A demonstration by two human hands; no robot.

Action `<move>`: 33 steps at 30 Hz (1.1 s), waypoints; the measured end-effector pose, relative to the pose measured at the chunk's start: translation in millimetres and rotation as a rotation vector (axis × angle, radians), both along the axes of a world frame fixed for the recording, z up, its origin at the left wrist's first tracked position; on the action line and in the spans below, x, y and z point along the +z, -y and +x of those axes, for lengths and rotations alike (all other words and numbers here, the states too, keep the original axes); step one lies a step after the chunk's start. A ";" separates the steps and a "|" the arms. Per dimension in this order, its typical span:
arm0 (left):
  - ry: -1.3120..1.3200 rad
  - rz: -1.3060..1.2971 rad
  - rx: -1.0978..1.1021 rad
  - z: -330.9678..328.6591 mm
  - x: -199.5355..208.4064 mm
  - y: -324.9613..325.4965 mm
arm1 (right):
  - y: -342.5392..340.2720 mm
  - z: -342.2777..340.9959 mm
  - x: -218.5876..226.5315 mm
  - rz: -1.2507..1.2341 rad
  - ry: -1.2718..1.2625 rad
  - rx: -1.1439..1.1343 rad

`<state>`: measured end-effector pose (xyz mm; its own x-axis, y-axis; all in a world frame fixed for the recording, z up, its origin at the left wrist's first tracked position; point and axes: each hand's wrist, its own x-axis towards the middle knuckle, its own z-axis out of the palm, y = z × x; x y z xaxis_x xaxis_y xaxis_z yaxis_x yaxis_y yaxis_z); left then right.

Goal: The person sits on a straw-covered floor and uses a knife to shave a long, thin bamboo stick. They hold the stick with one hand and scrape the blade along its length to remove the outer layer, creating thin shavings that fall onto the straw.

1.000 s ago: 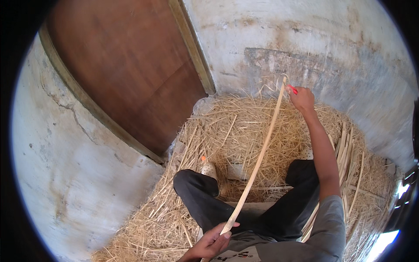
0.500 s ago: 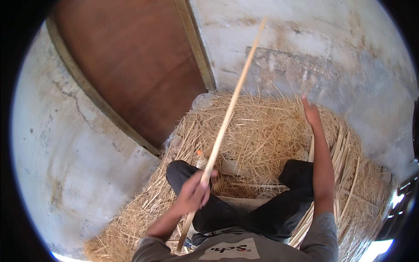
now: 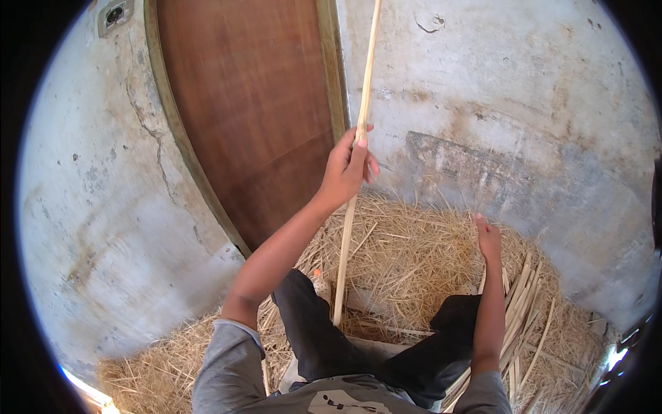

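My left hand [image 3: 348, 165] is raised in front of the door, its fingers closed round a long pale bamboo strip [image 3: 347, 255]. The strip stands nearly upright, its lower end between my knees and its upper end running out of the top of the picture. Over to the right, my right hand [image 3: 489, 240] is held out above the straw with its fingers curled in and the thumb side up. What it grips, if anything, I cannot make out. The two hands are well apart.
Loose straw and shavings [image 3: 414, 255] cover the floor around my legs. A bundle of long pale strips [image 3: 518, 303] lies beside my right forearm. Ahead stand a brown door [image 3: 252, 117] and a stained wall [image 3: 510, 103]. A small orange thing [image 3: 316, 272] lies near my left knee.
My left hand has risen up and forward with the bamboo strip, which is now more upright. In the picture my right hand sits lower, while the whole view has tilted upward.
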<state>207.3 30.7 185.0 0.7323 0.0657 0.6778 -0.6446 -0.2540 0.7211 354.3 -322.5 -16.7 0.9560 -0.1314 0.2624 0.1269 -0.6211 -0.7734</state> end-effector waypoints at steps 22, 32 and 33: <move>-0.354 -0.085 -0.005 87.1 -123.1 1.5 | 118.6 -426.5 -409.3 -0.041 -0.900 -0.421; -0.252 -0.143 0.069 86.1 -41.0 23.8 | 137.3 -436.2 -394.5 -0.275 -1.009 -0.084; -0.227 -0.137 0.059 86.7 -25.5 22.5 | 140.9 -429.8 -396.1 -0.332 -0.995 -0.038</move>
